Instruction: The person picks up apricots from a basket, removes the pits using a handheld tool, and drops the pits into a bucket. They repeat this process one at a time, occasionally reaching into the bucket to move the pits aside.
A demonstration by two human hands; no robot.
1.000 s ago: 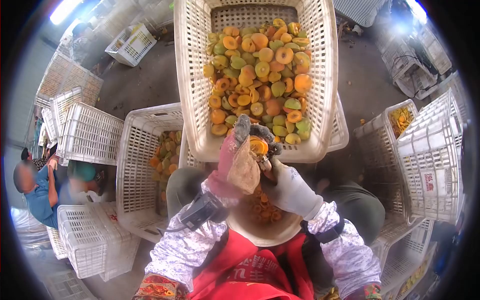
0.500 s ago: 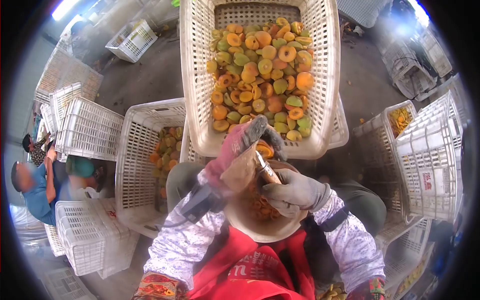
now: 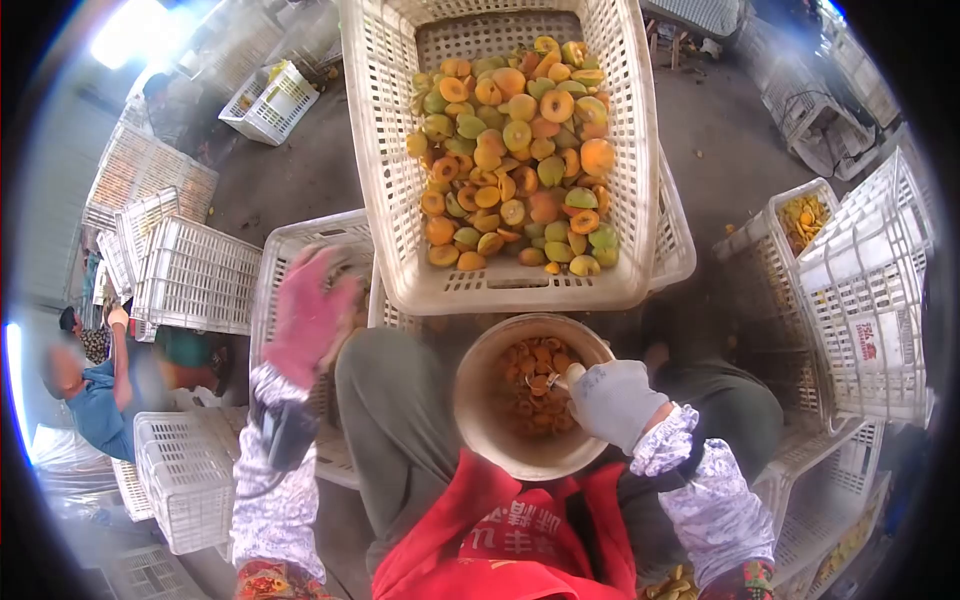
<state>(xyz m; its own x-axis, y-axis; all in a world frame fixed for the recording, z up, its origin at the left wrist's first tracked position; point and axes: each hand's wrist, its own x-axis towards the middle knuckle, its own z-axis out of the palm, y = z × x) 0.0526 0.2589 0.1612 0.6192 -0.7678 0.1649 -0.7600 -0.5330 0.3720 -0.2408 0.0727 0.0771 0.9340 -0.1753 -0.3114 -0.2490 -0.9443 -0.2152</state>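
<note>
Tool [image 3: 551, 380] juts from right hand [image 3: 615, 402], clamped round it; left hand [image 3: 308, 315] blurred, grip unclear.

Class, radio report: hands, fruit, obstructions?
Left hand blurred, over left crate. Right hand gripping tool over bucket. Fruit heaped in front crate; nothing visibly covering it.

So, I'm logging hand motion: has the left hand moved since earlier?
Yes: the left hand moved left, from the near rim of the central crate toward the side crate.
</note>
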